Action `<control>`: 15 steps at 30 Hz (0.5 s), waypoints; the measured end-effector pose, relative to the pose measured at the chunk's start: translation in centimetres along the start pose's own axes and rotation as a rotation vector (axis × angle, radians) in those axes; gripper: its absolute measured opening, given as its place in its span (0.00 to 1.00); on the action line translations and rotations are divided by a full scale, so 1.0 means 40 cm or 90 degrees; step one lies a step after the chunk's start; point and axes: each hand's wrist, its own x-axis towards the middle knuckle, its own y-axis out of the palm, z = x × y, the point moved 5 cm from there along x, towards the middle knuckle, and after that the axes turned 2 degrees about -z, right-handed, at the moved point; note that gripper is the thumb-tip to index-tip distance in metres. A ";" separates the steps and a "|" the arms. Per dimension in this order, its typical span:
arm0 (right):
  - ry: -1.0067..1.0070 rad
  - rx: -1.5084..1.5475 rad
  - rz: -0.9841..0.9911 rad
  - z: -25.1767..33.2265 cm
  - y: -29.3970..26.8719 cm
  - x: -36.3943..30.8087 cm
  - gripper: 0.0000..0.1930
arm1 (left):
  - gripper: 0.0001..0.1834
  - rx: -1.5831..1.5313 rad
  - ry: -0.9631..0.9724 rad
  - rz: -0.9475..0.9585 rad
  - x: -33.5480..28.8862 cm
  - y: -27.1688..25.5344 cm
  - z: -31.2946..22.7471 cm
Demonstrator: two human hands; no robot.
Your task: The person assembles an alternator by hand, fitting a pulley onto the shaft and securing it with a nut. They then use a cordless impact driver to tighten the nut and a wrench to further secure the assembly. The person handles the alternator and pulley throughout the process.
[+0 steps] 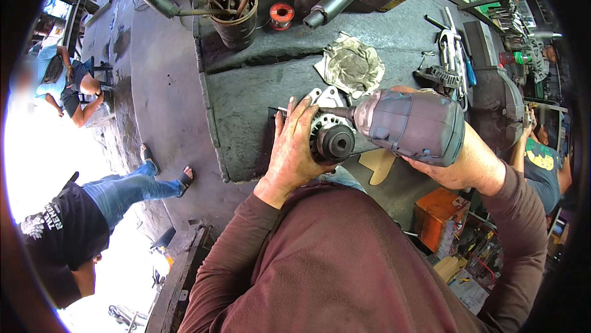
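Note:
An alternator with a silver finned housing and a black pulley rests at the near edge of the dark metal workbench. My left hand is closed around its left side, fingers over the housing. In my right hand is a dark, scuffed impact driver, held level with its nose to the left. Its slim shank reaches over the alternator toward my left fingertips. The tip's exact contact with the housing is hidden by those fingers. Most of my right fingers are behind the driver's body.
Beyond the alternator lies a crumpled grey rag. Farther back are a red wire spool and a bucket of rods. Wrenches lie to the right; an orange box stands below. People are at both sides.

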 end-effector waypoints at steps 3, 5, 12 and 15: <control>0.003 0.003 -0.014 0.008 0.004 -0.007 0.31 | 0.64 0.001 -0.005 -0.003 0.000 0.004 -0.001; 0.006 -0.002 -0.012 0.013 0.004 -0.009 0.31 | 0.65 0.003 -0.012 -0.003 0.001 0.004 0.001; 0.129 0.070 -0.036 -0.017 0.008 -0.058 0.30 | 0.70 0.006 -0.040 -0.085 -0.016 0.006 -0.003; 0.213 0.144 -0.043 -0.036 0.011 -0.082 0.29 | 0.69 0.012 -0.084 -0.172 -0.048 0.006 -0.006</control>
